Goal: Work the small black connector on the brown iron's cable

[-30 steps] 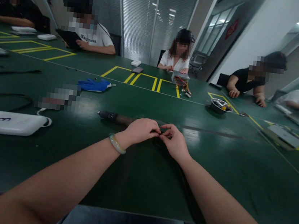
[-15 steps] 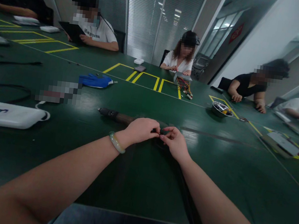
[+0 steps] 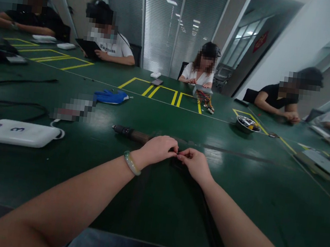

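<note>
My left hand, with a pale green bangle at its wrist, is closed in a pinch at the middle of the green table. My right hand meets it fingertip to fingertip, also pinching. Whatever small dark thing lies between the fingers is too hidden to make out. Just behind my left hand a dark cylindrical tool lies on the table, its metal tip pointing left. A black cable runs from near my right hand toward the table's front edge.
At the left lie a white power bank, a blue glove and black cables. A metal bowl with small parts stands at the right. Across the table, a grey box with coloured wires is before a person; other people sit around.
The whole view has shifted, so things appear slightly lower and mostly further right. My fingertips have come closer together. The hands of the person in black at the right have come together.
</note>
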The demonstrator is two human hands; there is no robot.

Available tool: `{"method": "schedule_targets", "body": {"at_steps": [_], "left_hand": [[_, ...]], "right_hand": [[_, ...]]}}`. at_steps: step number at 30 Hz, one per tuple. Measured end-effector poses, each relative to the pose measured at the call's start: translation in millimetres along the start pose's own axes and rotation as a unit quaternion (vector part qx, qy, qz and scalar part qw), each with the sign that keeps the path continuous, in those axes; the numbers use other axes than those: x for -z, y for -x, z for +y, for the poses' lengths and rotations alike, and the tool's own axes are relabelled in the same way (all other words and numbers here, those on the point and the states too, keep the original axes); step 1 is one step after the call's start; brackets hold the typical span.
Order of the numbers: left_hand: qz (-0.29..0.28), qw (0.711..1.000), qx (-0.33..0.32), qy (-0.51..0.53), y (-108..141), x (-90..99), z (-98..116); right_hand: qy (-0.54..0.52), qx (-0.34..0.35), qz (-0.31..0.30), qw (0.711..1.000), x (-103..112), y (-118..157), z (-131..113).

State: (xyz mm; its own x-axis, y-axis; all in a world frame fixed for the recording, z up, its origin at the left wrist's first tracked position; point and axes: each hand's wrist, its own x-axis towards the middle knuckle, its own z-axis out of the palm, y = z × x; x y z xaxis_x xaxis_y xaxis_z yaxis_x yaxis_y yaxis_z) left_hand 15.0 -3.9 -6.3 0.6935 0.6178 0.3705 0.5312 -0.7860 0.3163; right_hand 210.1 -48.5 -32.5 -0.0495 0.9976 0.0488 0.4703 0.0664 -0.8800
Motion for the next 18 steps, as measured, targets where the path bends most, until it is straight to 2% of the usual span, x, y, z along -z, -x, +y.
{"method": "schedule_targets", "body": {"at_steps": [4, 8, 14, 18], "left_hand": [[0.012, 1.0, -0.004, -0.006, 1, -2.0, 1], [0.002, 1.0, -0.005, 0.0, 0, -3.2, -1], [-0.032, 0.999, -0.031, 0.014, -1, 5.2, -3], [-0.026, 0.999, -0.035, 0.011, -1, 7.7, -2]], "right_hand": [[0.004, -0.001, -0.001, 1.0, 0, -2, 1], [0.034, 0.012, 0.002, 0.999, 1, -3, 0], [0.073, 0.019, 0.005, 0.997, 4, -2, -5], [0.054, 0.022, -0.003, 0.998, 5, -2, -4]]}}
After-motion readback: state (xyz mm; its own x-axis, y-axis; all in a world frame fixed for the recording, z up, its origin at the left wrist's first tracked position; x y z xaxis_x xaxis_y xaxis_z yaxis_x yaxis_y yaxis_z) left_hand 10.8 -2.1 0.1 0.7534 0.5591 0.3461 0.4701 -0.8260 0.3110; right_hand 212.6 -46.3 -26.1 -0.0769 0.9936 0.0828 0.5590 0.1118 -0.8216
